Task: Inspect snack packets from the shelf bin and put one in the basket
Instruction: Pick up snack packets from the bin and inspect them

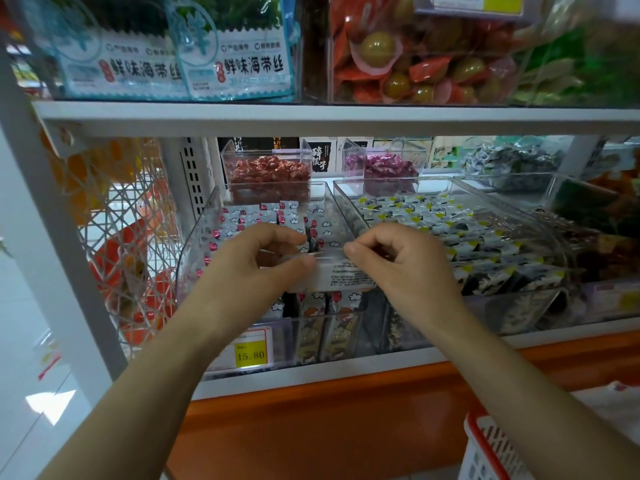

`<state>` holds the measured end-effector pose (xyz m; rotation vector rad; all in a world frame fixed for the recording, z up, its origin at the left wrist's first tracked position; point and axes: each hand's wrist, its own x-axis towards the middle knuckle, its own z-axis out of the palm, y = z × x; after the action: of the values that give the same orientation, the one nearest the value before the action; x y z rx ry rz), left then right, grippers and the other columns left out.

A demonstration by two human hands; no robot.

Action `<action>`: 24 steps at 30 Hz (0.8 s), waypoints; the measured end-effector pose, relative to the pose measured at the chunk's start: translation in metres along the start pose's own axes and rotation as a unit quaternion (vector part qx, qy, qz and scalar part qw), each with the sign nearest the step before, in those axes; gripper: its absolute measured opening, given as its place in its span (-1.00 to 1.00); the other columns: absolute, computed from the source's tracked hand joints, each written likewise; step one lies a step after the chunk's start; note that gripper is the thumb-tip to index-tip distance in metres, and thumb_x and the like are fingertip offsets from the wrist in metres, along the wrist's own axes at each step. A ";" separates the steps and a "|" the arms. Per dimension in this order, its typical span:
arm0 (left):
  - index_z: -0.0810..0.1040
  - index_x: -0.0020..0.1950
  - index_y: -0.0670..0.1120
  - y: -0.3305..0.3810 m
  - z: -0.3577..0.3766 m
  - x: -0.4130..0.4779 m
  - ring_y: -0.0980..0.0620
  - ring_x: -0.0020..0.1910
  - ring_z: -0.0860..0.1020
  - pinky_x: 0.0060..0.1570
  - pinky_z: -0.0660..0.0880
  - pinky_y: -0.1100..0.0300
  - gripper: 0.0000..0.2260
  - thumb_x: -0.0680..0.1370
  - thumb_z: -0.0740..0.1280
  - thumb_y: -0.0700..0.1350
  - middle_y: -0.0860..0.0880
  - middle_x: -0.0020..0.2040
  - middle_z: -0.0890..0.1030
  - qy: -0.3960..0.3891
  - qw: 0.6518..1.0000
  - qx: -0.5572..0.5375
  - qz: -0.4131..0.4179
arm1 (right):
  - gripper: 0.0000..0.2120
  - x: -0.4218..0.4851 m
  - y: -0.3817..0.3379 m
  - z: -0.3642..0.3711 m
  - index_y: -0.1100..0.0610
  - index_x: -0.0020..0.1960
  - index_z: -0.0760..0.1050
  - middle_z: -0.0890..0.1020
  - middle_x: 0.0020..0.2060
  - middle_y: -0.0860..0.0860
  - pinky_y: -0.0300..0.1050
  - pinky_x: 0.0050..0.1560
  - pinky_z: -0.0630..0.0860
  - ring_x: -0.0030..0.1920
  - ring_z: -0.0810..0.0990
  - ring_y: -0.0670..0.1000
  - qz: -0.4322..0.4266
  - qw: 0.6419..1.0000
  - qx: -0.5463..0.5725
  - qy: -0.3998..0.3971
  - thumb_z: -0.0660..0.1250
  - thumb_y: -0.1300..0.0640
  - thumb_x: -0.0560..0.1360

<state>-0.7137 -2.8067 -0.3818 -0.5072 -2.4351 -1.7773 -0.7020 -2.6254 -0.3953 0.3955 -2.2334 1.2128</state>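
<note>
Silvery-white back on the snack packet, fine black print running across it. The bin packets behind are white, dotted with little clouds and red marks. Next door, the neighbouring packets go black-and-white with yellow corners. Yellow price tag, red border. Orange shelf base. The basket: white lattice, red rim.

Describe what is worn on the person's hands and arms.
Nothing worn shows. The left hand and right hand are bare, with no gloves, rings or bands visible. The left forearm and right forearm are bare down to the frame's edge, with no sleeve, watch or bracelet in view.
</note>
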 end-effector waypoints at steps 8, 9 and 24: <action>0.68 -0.28 -0.05 0.001 -0.013 0.002 -0.05 -0.41 0.50 -0.40 0.48 0.23 -0.87 0.44 0.41 -0.08 -0.08 -0.34 0.65 -0.001 0.999 0.052 -0.015 | -0.89 0.000 -0.001 0.002 0.18 -0.21 0.61 0.58 -0.37 -0.10 -0.40 -0.31 0.42 -0.33 0.52 -0.14 -0.013 0.999 0.001 -0.050 0.38 0.19 0.47; 0.69 -0.27 -0.02 0.001 -0.014 0.001 -0.11 -0.41 0.49 -0.36 0.48 0.18 -0.88 0.45 0.40 -0.07 -0.01 -0.36 0.65 -0.008 0.998 0.061 -0.009 | -0.90 0.001 -0.001 0.001 0.17 -0.21 0.61 0.59 -0.36 -0.08 -0.39 -0.31 0.43 -0.32 0.54 -0.12 -0.010 0.998 0.009 -0.054 0.38 0.19 0.46; 0.57 -0.02 0.11 0.000 -0.013 -0.001 0.24 -0.44 0.49 -0.53 0.36 0.44 -0.85 0.43 0.40 -0.02 0.18 -0.26 0.60 -0.064 0.993 0.097 0.035 | -0.82 0.007 0.005 -0.008 0.02 -0.25 0.59 0.62 -0.36 -0.05 -0.20 -0.30 0.57 -0.32 0.60 -0.08 0.035 0.994 0.041 -0.098 0.31 0.15 0.51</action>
<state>-0.7145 -2.8194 -0.3772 -0.6956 -2.6031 -1.5052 -0.7074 -2.6158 -0.3912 0.4919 -2.3862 1.3584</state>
